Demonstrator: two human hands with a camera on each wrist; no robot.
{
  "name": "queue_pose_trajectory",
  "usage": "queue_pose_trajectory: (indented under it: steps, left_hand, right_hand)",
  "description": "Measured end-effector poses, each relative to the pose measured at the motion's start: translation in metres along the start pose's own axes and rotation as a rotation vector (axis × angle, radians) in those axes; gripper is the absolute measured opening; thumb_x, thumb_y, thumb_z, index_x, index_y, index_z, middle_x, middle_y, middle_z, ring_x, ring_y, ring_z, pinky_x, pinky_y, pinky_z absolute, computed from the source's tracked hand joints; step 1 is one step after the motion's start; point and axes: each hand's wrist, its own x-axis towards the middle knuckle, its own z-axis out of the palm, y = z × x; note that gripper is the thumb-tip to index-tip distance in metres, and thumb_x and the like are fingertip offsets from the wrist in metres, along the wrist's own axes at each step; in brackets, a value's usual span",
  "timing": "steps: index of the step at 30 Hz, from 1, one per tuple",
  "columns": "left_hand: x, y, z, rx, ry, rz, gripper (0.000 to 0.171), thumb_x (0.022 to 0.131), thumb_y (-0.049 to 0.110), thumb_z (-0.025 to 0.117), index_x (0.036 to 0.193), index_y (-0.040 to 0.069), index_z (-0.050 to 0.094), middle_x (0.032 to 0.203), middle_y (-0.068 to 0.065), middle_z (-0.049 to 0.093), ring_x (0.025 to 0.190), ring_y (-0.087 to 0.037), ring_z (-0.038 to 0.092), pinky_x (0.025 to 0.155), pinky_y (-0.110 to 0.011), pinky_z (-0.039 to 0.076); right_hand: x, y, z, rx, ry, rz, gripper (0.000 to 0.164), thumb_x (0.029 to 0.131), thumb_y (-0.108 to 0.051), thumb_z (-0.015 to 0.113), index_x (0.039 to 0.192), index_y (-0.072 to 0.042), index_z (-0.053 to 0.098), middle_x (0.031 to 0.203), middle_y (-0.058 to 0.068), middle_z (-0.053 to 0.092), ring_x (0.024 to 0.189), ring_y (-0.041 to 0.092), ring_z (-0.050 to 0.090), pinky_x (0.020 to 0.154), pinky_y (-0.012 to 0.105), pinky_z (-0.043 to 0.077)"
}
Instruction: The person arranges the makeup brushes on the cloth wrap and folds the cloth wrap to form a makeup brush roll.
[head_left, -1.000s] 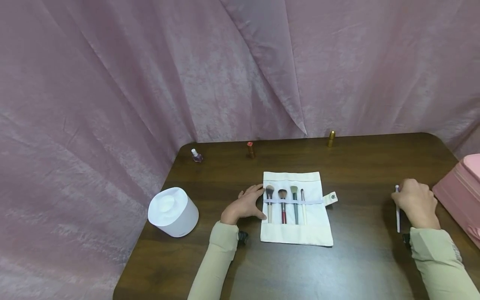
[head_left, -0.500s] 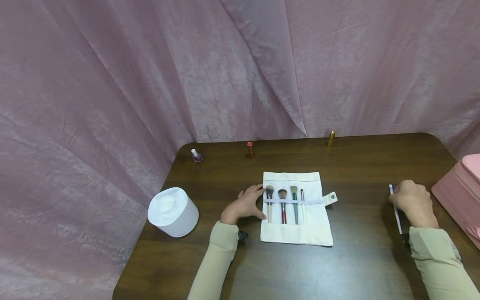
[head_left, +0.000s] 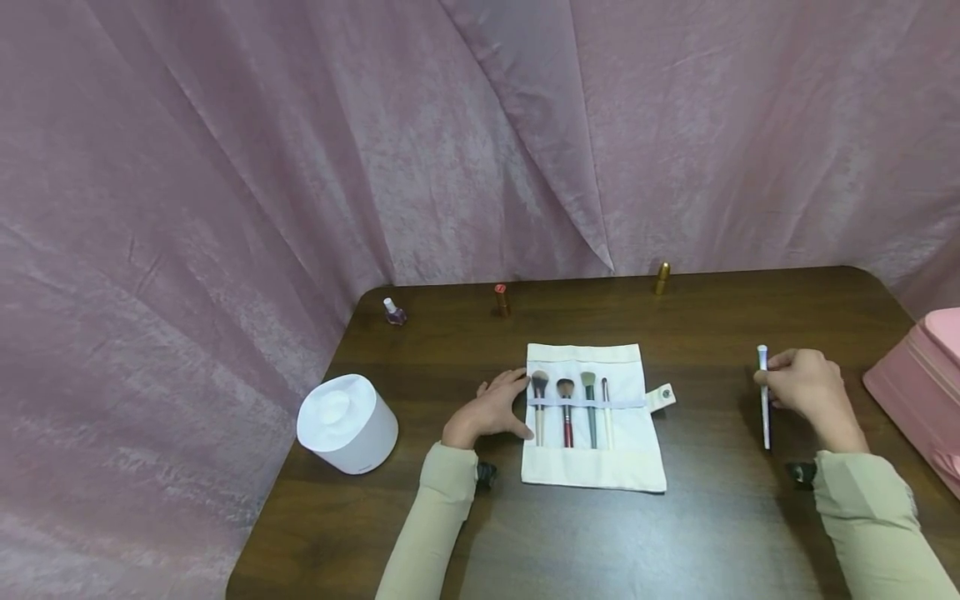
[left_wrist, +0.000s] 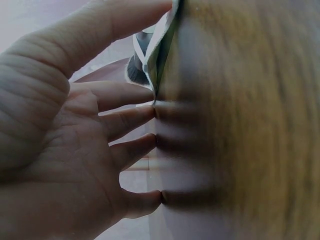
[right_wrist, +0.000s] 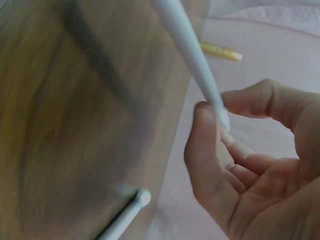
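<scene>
A white fabric brush roll (head_left: 637, 468) lies unfolded on the table, with several makeup brushes (head_left: 567, 414) tucked under its elastic strip. My left hand (head_left: 489, 410) rests at its left edge, fingers spread; in the left wrist view the thumb and index finger (left_wrist: 125, 94) reach the fabric edge and the other fingertips meet the tabletop. To the right, my right hand (head_left: 810, 392) pinches a slim white makeup brush (head_left: 765, 412) between thumb and index finger, the brush standing nearly lengthwise. The right wrist view shows its tapering white handle (right_wrist: 192, 50) at the fingertips.
A pink case (head_left: 918, 379) stands at the right edge. A white round container (head_left: 360, 433) sits left. Along the back are a nail polish bottle (head_left: 393, 312), a red-topped lipstick (head_left: 502, 300) and a gold tube (head_left: 662, 279). Another white rod (right_wrist: 125, 217) shows low in the right wrist view.
My right hand has moved left with the white brush, away from the pink case, and the brush has swung to a different angle. The left hand and the roll stay put.
</scene>
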Motion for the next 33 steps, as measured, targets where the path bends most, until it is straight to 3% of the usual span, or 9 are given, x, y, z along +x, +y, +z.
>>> queue_pose_trajectory:
  steps: [7, 18, 22, 29, 33]
  left_hand:
    - [0.001, -0.002, 0.001, -0.001, -0.001, -0.003, 0.095, 0.080, 0.026, 0.088, 0.157, 0.007, 0.036, 0.166, -0.006, 0.024, 0.153, -0.028, 0.015, 0.118, -0.060, 0.012]
    - [0.000, 0.001, 0.000, 0.006, 0.005, -0.007, 0.092, 0.080, 0.024, 0.088, 0.156, 0.006, 0.038, 0.165, -0.008, 0.026, 0.153, -0.028, 0.016, 0.118, -0.060, 0.013]
    - [-0.001, 0.002, 0.000, -0.009, 0.007, -0.010, 0.093, 0.079, 0.025, 0.089, 0.156, 0.007, 0.039, 0.165, -0.007, 0.026, 0.153, -0.027, 0.017, 0.119, -0.060, 0.012]
    - [-0.001, 0.003, -0.001, -0.029, 0.012, -0.016, 0.092, 0.079, 0.023, 0.089, 0.155, 0.008, 0.040, 0.166, -0.006, 0.025, 0.153, -0.026, 0.018, 0.119, -0.059, 0.011]
    - [-0.001, 0.003, -0.001, -0.032, 0.015, -0.022, 0.092, 0.078, 0.023, 0.090, 0.155, 0.008, 0.041, 0.165, -0.006, 0.026, 0.153, -0.026, 0.018, 0.119, -0.058, 0.012]
  right_hand:
    - [0.003, -0.020, 0.009, 0.208, 0.015, -0.036, 0.036, 0.096, -0.009, 0.055, 0.115, 0.022, 0.050, 0.083, 0.016, 0.069, 0.060, 0.009, 0.064, 0.055, 0.031, 0.059]
    - [0.007, -0.059, 0.024, 0.339, 0.093, -0.069, 0.037, 0.099, -0.011, 0.048, 0.124, 0.017, 0.047, 0.096, 0.021, 0.063, 0.062, 0.006, 0.061, 0.057, 0.028, 0.058]
    - [0.009, -0.072, 0.027, 0.382, 0.094, -0.079, 0.036, 0.101, -0.011, 0.047, 0.124, 0.016, 0.047, 0.092, 0.017, 0.063, 0.064, 0.007, 0.061, 0.059, 0.029, 0.058]
    - [0.014, -0.093, 0.038, 0.513, 0.157, -0.100, 0.028, 0.101, -0.009, 0.049, 0.118, 0.014, 0.049, 0.081, -0.006, 0.060, 0.065, 0.004, 0.060, 0.058, 0.023, 0.056]
    - [0.019, -0.105, 0.047, 0.587, 0.221, -0.111, 0.024, 0.101, -0.007, 0.052, 0.116, 0.012, 0.050, 0.081, -0.004, 0.059, 0.065, 0.003, 0.061, 0.058, 0.019, 0.055]
